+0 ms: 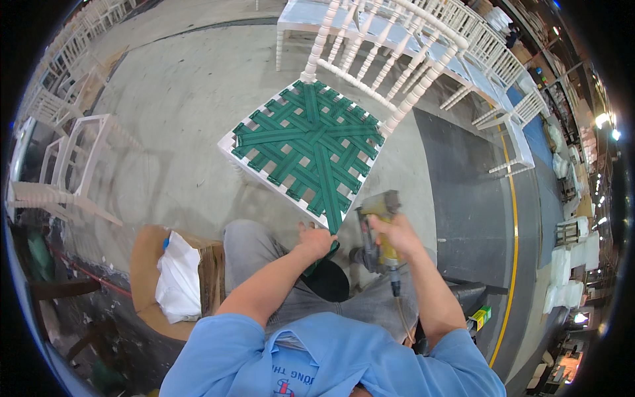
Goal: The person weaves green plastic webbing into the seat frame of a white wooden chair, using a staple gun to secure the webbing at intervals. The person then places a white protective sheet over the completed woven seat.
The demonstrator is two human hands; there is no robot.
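Observation:
In front of me stands a white chair (pixel 390 109) with turned spindles in its back. Green webbing (pixel 291 159) is woven across its seat frame, with two longer strips crossing diagonally on top. At the seat's near corner my left hand (pixel 315 239) is closed on the green strap (pixel 333 221) that runs down over that corner; its loose end hangs below the hand. To the right, apart from the seat, my right hand (pixel 395 235) grips a yellow and black pneumatic staple gun (pixel 380 231), slightly blurred, with an air hose (pixel 402 317) trailing from its handle.
A cardboard box (pixel 152 278) holding a white bag (pixel 178 281) sits by my left leg. Unfinished white chair frames (pixel 73 169) stand at the left, and rows of white chairs (pixel 493 40) line the far right. A yellow line (pixel 515 231) marks the floor.

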